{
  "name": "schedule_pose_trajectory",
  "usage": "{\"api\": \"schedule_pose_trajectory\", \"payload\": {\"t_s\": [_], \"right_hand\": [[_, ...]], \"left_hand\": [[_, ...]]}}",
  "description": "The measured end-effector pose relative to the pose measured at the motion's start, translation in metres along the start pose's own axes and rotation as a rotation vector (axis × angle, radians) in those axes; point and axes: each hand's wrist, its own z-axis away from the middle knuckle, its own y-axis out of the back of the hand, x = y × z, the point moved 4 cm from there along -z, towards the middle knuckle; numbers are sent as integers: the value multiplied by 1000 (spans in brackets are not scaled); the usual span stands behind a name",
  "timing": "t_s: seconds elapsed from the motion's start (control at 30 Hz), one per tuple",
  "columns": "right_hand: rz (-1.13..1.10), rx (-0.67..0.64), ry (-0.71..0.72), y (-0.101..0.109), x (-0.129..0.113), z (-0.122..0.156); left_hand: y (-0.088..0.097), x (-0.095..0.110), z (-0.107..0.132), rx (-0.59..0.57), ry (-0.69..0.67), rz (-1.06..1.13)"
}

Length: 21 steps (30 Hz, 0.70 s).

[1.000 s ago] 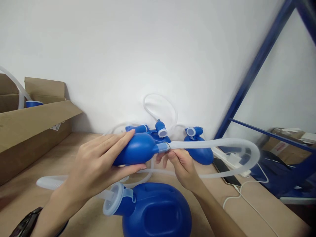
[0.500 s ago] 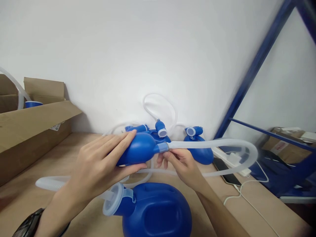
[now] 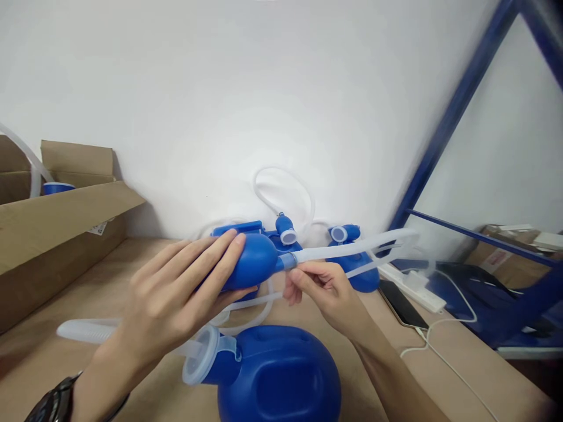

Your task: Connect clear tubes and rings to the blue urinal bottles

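Observation:
My left hand [image 3: 176, 296] is wrapped around a blue rubber bulb [image 3: 254, 259], held above the tabletop. A clear flexible tube [image 3: 352, 249] is joined to the bulb's neck and loops off to the right, blurred by motion. My right hand [image 3: 328, 290] pinches this tube right beside the neck, fingers closed on it. Below both hands a large blue plastic bottle [image 3: 281, 378] with a translucent cap [image 3: 200, 354] lies on the table.
Several more blue bottles [image 3: 356, 258] with coiled clear tubes [image 3: 284, 190] lie against the white wall. An open cardboard box [image 3: 53, 234] stands at left. A phone [image 3: 402, 305], a white power strip [image 3: 416, 287] and cable lie at right, beside a blue metal rack frame [image 3: 453, 117].
The tube's loop at right has swung up and inward and now appears blurred. Both hands with the bulb have shifted slightly up and left.

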Motion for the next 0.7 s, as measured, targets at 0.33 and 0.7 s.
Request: {"api": "schedule_pose_trajectory", "payload": {"t_s": [0.33,0.7], "right_hand": [[42,-30,10,-1,2,-3],[327,-283,-19,10,-8,12]], "left_hand": [[-4,-5,1,-37,79,8],[0,-33,11,-82,494,124]]}}
